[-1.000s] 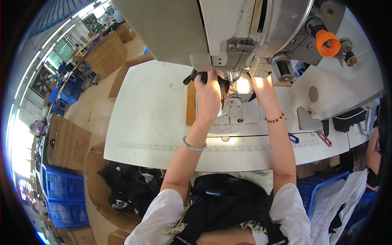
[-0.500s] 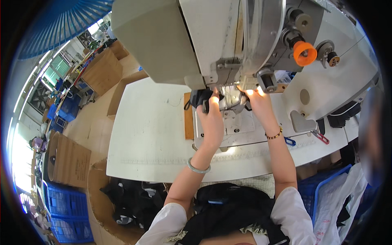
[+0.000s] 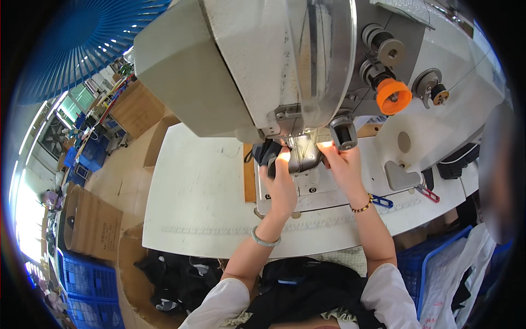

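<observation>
Under the head of a large sewing machine (image 3: 219,71), both my hands work close to the metal clamp plate (image 3: 304,154). On its left side, my left hand (image 3: 282,189) is closed around a black fabric piece (image 3: 266,151) with a dark strap part by the thumb. My thumb tip is lit by the machine lamp. To the right of the clamp, my right hand (image 3: 345,169) has its fingers bent and pressed together near the needle area. What those fingers hold is hidden behind them and the machine.
An orange knob (image 3: 393,97) juts from the machine's front. Blue-handled snips (image 3: 382,201) and a red-handled tool (image 3: 428,193) lie on the white table (image 3: 192,186) to the right. Below are a carton (image 3: 131,274) of black pieces and a blue crate (image 3: 416,263).
The view has shifted, so machine and table sit lower in the picture. My right hand's fingers are more curled beside the clamp; the left keeps its hold on the black fabric piece.
</observation>
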A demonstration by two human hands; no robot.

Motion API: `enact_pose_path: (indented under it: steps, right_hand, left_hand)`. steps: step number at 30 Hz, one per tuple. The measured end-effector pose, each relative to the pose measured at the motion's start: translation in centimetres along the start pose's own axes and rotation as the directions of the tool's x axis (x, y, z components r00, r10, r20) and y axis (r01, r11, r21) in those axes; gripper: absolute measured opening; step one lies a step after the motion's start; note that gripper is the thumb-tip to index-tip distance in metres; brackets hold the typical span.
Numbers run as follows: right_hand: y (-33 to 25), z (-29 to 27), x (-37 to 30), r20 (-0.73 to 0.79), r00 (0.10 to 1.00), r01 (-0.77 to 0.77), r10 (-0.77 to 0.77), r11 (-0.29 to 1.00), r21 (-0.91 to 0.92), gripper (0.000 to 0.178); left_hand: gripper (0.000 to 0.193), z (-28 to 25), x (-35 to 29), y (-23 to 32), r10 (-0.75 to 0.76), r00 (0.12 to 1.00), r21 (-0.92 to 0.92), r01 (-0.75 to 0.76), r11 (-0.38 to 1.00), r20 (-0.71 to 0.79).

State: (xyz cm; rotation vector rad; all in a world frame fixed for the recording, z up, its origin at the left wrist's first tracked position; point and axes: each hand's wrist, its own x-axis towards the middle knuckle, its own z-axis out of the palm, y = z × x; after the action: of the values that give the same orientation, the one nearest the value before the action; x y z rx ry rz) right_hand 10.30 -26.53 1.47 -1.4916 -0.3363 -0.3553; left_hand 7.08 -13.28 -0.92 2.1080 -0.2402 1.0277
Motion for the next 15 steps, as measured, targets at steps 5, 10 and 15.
enact_pose_path:
  steps: [5,10,15]
  right_hand:
    - [-0.8,0.0,-0.1,0.037,0.999,0.024,-0.024,1.0,-0.005,0.023]
    - [-0.7,0.3,-0.2,-0.011,1.0,0.026,-0.026,0.999,0.029,0.024]
    - [-0.1,0.0,-0.3,0.023,0.999,0.043,-0.044,0.998,0.036,0.024]
  left_hand:
    - [0.038,1.1,-1.0,-1.2,0.085,0.991,0.086,-0.077,0.993,-0.099]
    - [0.039,1.8,-1.6,-2.4,0.146,0.977,0.128,-0.127,0.984,-0.154]
    - [0.038,1.4,-2.0,-2.3,0.151,0.976,0.117,-0.133,0.984,-0.157]
